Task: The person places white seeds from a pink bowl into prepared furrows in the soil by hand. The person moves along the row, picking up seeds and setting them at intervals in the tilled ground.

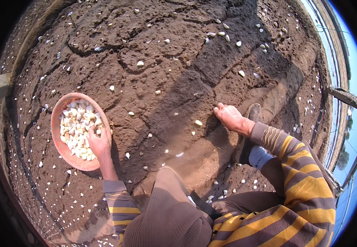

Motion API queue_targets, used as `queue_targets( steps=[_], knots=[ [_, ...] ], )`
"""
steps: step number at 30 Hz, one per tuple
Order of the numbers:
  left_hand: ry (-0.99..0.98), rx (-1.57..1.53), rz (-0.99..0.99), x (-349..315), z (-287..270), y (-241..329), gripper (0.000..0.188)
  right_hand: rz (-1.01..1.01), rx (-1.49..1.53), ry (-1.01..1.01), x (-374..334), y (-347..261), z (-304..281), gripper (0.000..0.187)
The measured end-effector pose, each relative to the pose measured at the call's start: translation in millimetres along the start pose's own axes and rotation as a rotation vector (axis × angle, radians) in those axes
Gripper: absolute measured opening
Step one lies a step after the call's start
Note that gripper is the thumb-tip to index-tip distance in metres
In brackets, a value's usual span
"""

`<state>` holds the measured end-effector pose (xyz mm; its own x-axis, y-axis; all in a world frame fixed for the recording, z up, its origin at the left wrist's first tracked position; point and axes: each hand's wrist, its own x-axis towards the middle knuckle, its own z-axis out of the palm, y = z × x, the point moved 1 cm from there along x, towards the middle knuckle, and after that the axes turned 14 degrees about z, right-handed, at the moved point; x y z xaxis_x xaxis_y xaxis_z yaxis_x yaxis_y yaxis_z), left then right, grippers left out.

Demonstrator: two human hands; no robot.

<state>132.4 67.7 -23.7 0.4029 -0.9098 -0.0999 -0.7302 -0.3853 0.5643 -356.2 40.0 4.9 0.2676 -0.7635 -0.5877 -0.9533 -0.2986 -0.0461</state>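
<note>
A round orange-pink bowl (56, 138) full of peeled-looking whitish garlic cloves (77, 123) rests on the soil at the left. Over its near right rim reaches my left hand (99, 142), its thumb and fingers curled among the cloves; part of the fingers is hidden. Low over the soil at the right, my right hand (231, 117) is closed with the fingertips pressed together. What it pinches, if anything, does not show. A single garlic clove (198, 122) lies on the ground left of that hand.
Brown cracked soil (162, 94) is dotted with scattered cloves. My shoe (254, 112) stands just beyond my right wrist, and my bent knee (168, 185) is between my arms. A wooden post (346, 98) and rails border the right edge.
</note>
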Motion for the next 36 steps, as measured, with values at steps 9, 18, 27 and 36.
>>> queue_targets(
  steps=[9,18,27,36],
  knots=[
    [0.037,-0.011,0.061,0,1,-6,0.045,-0.085,0.122,0.138,2,-18,-6,0.012],
    [-0.004,-0.017,-0.025,0,-1,0,0.042,-0.271,0.121,0.113,2,-58,2,0.017],
    [0.008,-0.026,-0.003,-1,-1,1,0.043,0.288,1.894,-0.72,39,-14,-21,0.007],
    [-0.011,-0.001,-0.023,1,-4,10,0.044,0.244,2.04,-0.821,34,-15,-43,0.017]
  ],
)
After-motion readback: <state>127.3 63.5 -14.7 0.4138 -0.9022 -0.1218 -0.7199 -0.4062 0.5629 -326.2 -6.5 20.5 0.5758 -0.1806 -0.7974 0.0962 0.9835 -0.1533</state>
